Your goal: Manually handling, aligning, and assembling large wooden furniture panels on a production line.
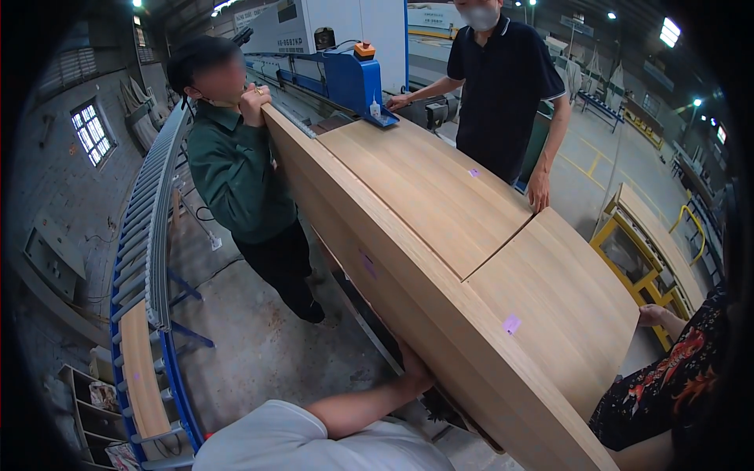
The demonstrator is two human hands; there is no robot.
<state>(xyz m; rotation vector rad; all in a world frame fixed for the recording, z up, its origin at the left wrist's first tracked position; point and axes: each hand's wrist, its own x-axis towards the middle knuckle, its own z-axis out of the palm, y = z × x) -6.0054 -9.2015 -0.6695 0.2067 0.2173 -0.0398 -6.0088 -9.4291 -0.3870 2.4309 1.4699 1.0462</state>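
Note:
A long light-brown wooden panel (pixel 440 322) runs from the far left to the lower right, its broad side tilted toward me. My left hand (pixel 414 369) is at its lower edge, gripping it from below. The fingers are partly hidden against the wood. Beyond the panel's top edge lie two flat boards: a far board (pixel 424 184) and a near board (pixel 561 290), with a narrow dark gap between them. Small purple labels mark the wood. At the panel's far end, a person in a green shirt (pixel 236 173) has a raised hand on the corner. My right hand does not show.
A person in a dark polo shirt (pixel 503 94) stands behind the boards, one hand at the gap. At right, a person in a patterned shirt (pixel 667 377) touches the near board. A roller conveyor (pixel 145 251) curves along the left; a blue machine (pixel 353 82) stands behind.

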